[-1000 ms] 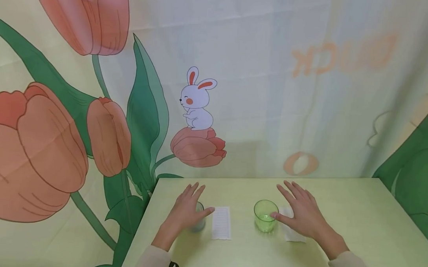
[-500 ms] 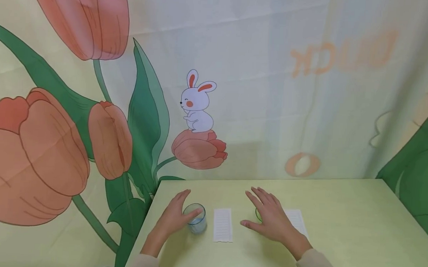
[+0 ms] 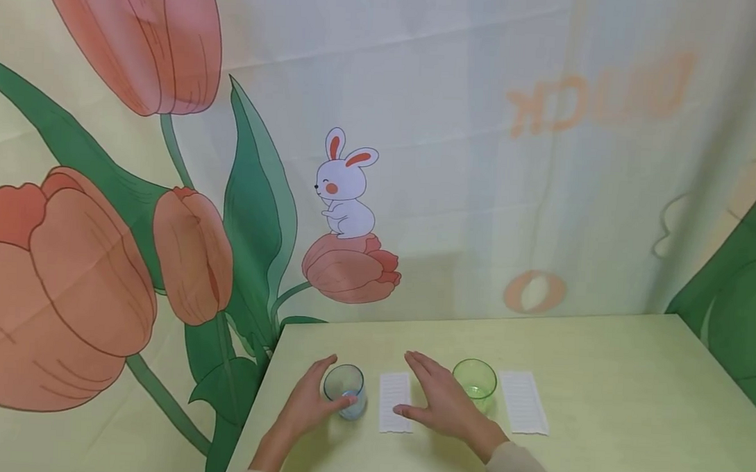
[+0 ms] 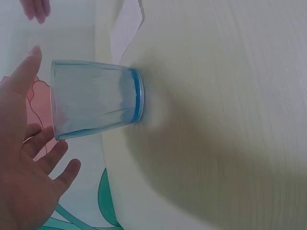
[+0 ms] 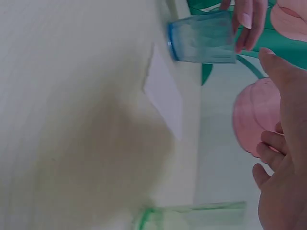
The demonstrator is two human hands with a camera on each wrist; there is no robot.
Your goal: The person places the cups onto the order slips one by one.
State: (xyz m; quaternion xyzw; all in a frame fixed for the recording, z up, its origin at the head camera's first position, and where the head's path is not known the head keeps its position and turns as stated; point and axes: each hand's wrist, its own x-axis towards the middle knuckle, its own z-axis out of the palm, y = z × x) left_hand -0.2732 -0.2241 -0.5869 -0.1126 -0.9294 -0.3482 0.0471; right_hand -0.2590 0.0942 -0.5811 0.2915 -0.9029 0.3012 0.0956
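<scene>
A clear blue-tinted glass stands upright on the table. My left hand is beside it on its left, fingers spread loosely around the rim side; whether they touch the glass I cannot tell. In the left wrist view the glass shows a thicker blue base, with fingers behind its rim. My right hand hovers with relaxed fingers and extended thumb, holding nothing, over a white ribbed slip right of the blue glass. Just to the right of that hand stands a green glass.
A second white ribbed slip lies right of the green glass. The pale table ends at a hanging cloth printed with tulips and a rabbit.
My right hand has moved left, from the green glass to above the left slip, uncovering the green glass. The left hand has shifted slightly left and down, so more of the blue glass shows.
</scene>
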